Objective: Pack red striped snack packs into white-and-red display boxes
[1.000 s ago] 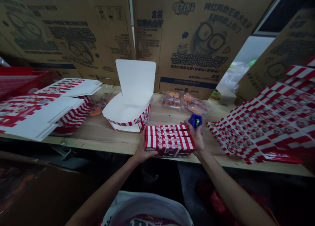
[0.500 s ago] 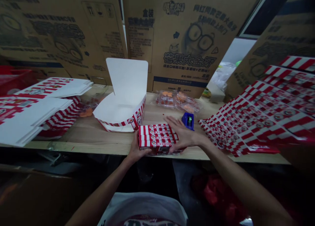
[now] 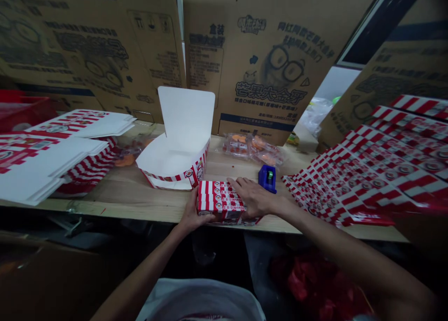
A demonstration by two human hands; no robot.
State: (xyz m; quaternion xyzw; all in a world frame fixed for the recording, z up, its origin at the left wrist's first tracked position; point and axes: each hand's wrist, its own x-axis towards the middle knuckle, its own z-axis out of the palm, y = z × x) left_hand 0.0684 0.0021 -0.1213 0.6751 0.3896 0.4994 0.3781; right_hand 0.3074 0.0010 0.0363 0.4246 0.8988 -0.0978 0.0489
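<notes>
Across the upper frame, brown cartons (image 3: 227,78), cut off at the top edge. Left of centre, an open striped box (image 3: 171,157) with white interior and raised lid. Lower centre, striped packs (image 3: 219,197) in a row, grasped by left hand (image 3: 192,213) at one end and right hand (image 3: 255,197) from above, further inward than a second ago. Right of centre, clear packets (image 3: 240,146) of orange pieces, hard to make out. Beneath the right hand, partly hidden packs.

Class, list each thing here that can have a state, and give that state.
Left hand: closed on the small striped boxes' left end
Right hand: clasped over their right part
Small striped boxes: lined up side by side
White-lined carton: open, lid raised
Flat cards: stacked, lying flat
Tape dispenser: on table, roll fitted
Clear packets: lying flat
Big cardboard boxes: standing upright
Striped pile, right: stacked in rows
</notes>
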